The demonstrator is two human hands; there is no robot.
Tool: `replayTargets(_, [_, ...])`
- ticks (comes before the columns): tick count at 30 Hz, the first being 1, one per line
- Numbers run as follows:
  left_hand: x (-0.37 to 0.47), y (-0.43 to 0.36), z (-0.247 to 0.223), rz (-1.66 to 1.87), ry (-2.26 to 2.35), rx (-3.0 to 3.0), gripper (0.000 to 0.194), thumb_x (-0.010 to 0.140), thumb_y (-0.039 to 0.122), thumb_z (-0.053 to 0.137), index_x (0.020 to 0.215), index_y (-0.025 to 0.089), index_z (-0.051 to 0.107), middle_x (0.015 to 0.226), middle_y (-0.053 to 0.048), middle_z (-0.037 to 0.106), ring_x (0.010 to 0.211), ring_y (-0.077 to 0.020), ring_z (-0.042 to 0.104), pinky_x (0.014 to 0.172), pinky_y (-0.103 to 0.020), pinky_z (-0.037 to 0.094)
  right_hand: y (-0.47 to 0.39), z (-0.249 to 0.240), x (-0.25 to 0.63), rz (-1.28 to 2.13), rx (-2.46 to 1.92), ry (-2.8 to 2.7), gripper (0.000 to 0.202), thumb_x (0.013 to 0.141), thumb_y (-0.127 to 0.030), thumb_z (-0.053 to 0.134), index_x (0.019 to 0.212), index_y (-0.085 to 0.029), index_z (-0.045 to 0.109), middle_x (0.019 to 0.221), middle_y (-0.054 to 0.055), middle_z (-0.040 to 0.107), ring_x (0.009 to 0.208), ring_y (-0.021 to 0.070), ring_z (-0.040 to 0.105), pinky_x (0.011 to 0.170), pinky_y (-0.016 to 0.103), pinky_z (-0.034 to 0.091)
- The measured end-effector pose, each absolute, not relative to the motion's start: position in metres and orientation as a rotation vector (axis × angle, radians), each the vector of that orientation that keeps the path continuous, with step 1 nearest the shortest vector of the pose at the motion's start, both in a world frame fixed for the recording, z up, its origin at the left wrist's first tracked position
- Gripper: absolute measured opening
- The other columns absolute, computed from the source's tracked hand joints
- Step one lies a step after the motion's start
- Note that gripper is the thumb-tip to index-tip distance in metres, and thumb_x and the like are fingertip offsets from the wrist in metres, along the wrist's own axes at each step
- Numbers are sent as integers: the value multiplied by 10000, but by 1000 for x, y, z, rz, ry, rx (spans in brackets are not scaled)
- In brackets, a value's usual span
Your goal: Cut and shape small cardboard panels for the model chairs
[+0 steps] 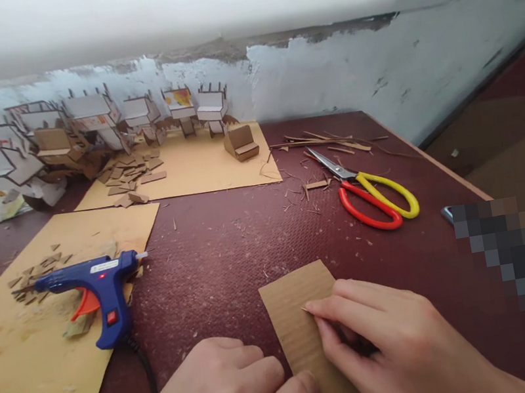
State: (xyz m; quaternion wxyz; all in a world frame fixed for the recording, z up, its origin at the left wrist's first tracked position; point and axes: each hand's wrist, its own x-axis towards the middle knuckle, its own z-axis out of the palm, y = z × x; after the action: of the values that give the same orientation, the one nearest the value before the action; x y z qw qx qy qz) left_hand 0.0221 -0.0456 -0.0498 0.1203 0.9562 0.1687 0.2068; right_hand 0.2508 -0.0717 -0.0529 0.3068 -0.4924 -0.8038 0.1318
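Head view: flat brown corrugated cardboard strip (300,323) lies on dark red table (231,248), near front edge; left hand (237,386) curled, thumb pressing strip's left edge; right hand (390,342) fingers together, flat on its right side, index tip on the surface; blue hot glue gun (95,286) well left on tan sheet (25,367); red-and-yellow-handled scissors (367,196) beyond, apart

Both hands, left hand (233,387) and right hand (391,349), press a cardboard strip (298,310) flat (glue gun (95,289) and scissors (366,193) nearby).
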Motion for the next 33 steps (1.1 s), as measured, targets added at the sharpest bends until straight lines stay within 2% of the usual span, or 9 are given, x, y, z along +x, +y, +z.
replayTargets(10, [20, -47, -47, 580, 488, 2772, 284, 1091, 220, 434, 919, 163, 652, 625, 43, 611, 481, -134, 564, 441, -319, 399, -70, -57, 245, 341, -1311, -2151, 213, 948, -79, 576, 978, -204, 746, 784, 8, 688, 693, 175, 667, 664, 283, 521])
replayTargets(24, [19, -43, -44, 550, 498, 2789, 296, 1099, 217, 412, 920, 177, 644, 626, 36, 622, 500, -123, 597, 458, -286, 422, -76, -54, 245, 304, -1335, -2204, 243, 945, -62, 525, 974, -191, 728, 799, 10, 689, 706, 181, 652, 642, 319, 452])
replayTargets(33, [18, -45, -43, 524, 483, 2785, 279, 1097, 236, 427, 961, 174, 662, 642, 39, 638, 505, -139, 606, 453, -311, 419, -75, -57, 247, 322, -1312, -2214, 235, 954, -62, 525, 981, -187, 722, 784, 7, 677, 694, 178, 643, 638, 313, 445])
